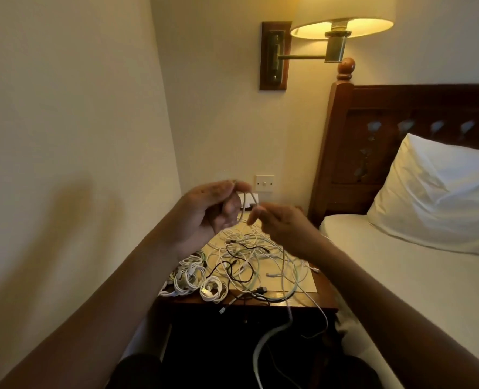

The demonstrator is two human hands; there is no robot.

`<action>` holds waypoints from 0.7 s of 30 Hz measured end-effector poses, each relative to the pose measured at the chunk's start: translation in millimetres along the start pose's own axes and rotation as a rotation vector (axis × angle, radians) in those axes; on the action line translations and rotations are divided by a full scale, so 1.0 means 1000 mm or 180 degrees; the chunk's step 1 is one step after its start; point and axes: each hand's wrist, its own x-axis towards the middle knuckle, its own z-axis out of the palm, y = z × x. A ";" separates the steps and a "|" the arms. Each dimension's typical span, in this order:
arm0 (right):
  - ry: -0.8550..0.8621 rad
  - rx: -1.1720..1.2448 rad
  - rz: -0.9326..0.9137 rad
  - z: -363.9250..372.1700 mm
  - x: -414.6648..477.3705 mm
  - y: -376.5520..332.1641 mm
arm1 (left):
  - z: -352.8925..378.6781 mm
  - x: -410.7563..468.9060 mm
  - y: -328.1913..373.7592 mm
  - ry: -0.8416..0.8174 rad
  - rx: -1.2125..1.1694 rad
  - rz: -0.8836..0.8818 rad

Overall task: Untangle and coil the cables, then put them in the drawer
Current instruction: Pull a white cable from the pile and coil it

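A tangle of white and black cables (249,259) covers the wooden nightstand (325,301). At its front left lie several coiled white cables (196,279). My left hand (210,217) is raised above the nightstand, its fingers curled round a loop of a white cable (253,200). My right hand (283,226) pinches the same cable just to the right of the loop. One white cable (266,338) hangs over the nightstand's front edge toward me. The drawer is not visible.
A bed with a white sheet (401,276) and a pillow (440,197) stands close on the right, with a dark wooden headboard (401,113). A lit wall lamp (342,26) hangs above. Wall switches (265,183) sit behind the nightstand. A plain wall closes the left.
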 end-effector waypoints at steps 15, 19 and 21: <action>-0.0531 -0.1473 -0.0472 -0.046 0.003 -0.061 | -0.018 -0.020 -0.023 0.0043 0.1729 -0.0589; -0.0177 -0.0803 -0.0447 -0.049 0.023 -0.018 | -0.015 -0.025 -0.012 -0.0264 0.0810 -0.0609; -0.0112 -0.0472 -0.0282 -0.032 0.019 -0.001 | -0.016 -0.024 -0.005 -0.0309 0.0194 -0.0404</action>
